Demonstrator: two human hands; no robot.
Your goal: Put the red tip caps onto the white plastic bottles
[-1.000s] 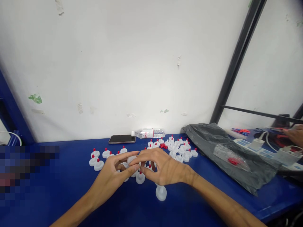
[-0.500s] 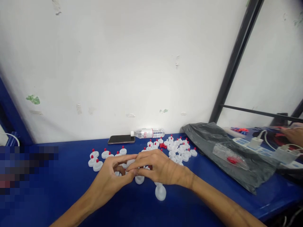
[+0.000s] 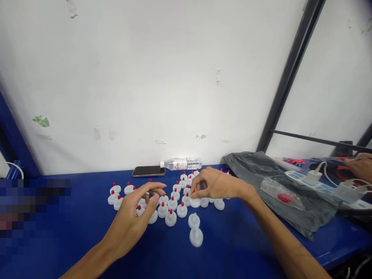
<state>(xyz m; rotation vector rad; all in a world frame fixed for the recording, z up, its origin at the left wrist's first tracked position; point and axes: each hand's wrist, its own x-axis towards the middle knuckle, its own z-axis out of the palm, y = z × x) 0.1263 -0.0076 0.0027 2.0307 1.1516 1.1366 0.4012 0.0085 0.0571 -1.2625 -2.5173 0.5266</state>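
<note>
My right hand (image 3: 216, 183) pinches the red tip of a white round nozzle cap (image 3: 195, 202), which is at or just above the table among similar caps. My left hand (image 3: 136, 215) is half curled with thumb and fingers apart and nothing between them; it hovers over the left group of caps and hides some of them. Several red-tipped nozzle caps (image 3: 171, 219) stand upright between my hands. Two white caps without red tips, one (image 3: 194, 221) behind the other (image 3: 196, 237), are in front of my right hand.
A phone (image 3: 148, 171) and a clear plastic bottle (image 3: 181, 164) lie by the wall. On the right are a dark grey plastic bag (image 3: 244, 164), a clear bag of red tips (image 3: 283, 193) and a power strip (image 3: 300, 177). Another person's hand (image 3: 362, 168) is at the far right.
My hands were together around a white cap and have come apart. The right hand has moved right with a red-tipped cap; the left stays near its place, now empty.
</note>
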